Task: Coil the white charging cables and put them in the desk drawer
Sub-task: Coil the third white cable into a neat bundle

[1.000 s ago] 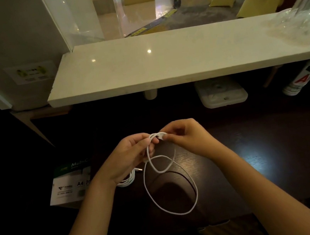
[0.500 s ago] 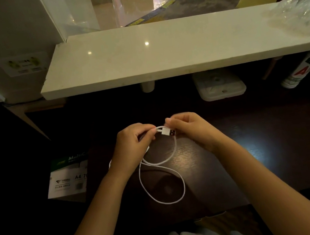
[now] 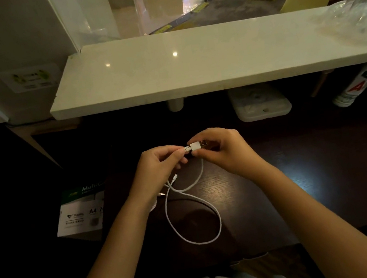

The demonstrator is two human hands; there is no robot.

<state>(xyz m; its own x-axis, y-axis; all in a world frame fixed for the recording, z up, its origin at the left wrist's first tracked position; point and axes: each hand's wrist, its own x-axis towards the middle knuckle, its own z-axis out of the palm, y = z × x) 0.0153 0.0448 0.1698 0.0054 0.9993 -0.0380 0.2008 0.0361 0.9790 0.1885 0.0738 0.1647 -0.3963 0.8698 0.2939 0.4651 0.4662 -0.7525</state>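
- Right hand (image 3: pixel 221 150) is pinching the white USB plug (image 3: pixel 197 146) between thumb and fingertips; the metal tip is pointing right, into the curled fingers.
- Left hand (image 3: pixel 158 169) is nipping the white charging cable (image 3: pixel 217 215) just left of the plug, its other fingers folded over further strands.
- The cable is thin, smooth and round; it is hanging below the hands in one small bend and one larger oval loop lying on the dark wooden desk (image 3: pixel 304 179).
- Two small connector ends (image 3: pixel 174 177) are sticking out under the left palm.
- Glossy pale stone counter (image 3: pixel 190 65) is overhanging the far side of the desk; a white plastic tray (image 3: pixel 261 105) and a spray can (image 3: pixel 357 87) are sitting beneath it, crinkled clear plastic (image 3: pixel 360 17) on top at right.
- A box of A4 paper (image 3: pixel 81 212) is sitting left of the desk, partly cut off by its edge.
- Compared with half a second ago: the plug is showing more fully between the hands; the lower loop is lying somewhat wider.
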